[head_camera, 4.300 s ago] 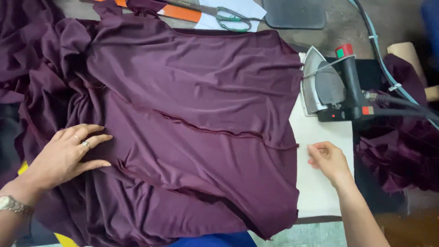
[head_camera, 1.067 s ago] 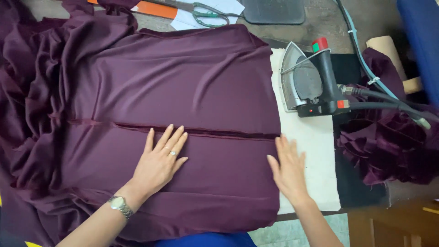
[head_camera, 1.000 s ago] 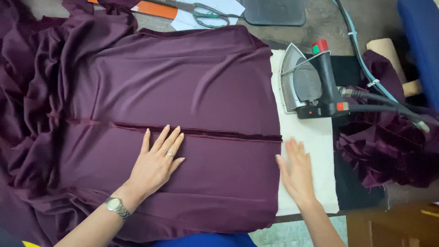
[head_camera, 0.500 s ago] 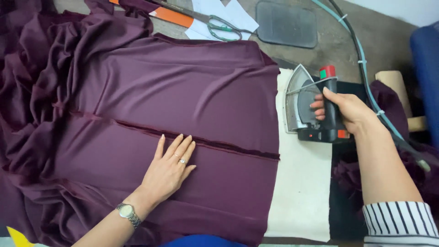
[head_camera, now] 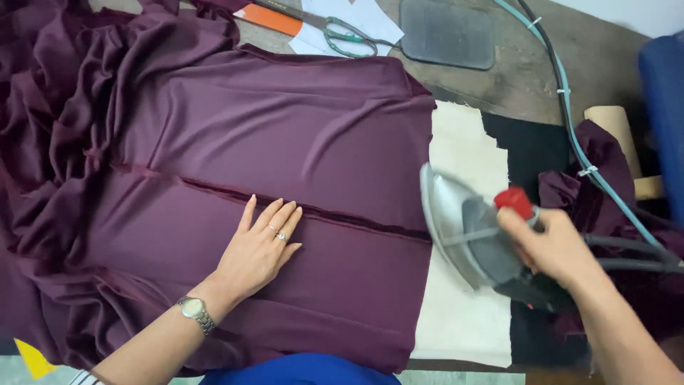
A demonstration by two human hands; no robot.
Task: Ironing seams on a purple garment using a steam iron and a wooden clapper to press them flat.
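The left hand [head_camera: 258,246] lies flat and open, palm down, fingers spread a little, pressing on a smooth maroon fabric [head_camera: 271,142] just below a raised seam [head_camera: 335,214] that runs across the cloth past its fingertips. The fabric looks soft and slightly shiny, flat under and ahead of the hand, bunched into deep folds well to that hand's far side. The right hand [head_camera: 556,246] is closed around the dark handle of a steam iron [head_camera: 463,232], lifted and tilted so its pointed, silvery soleplate faces the cloth's edge; the iron is blurred. Under it lies a pale, matte pressing pad [head_camera: 463,314]. A teal hose [head_camera: 570,135] curves away beyond the right hand. Far ahead of both hands rest green-handled scissors [head_camera: 349,39] on white paper.
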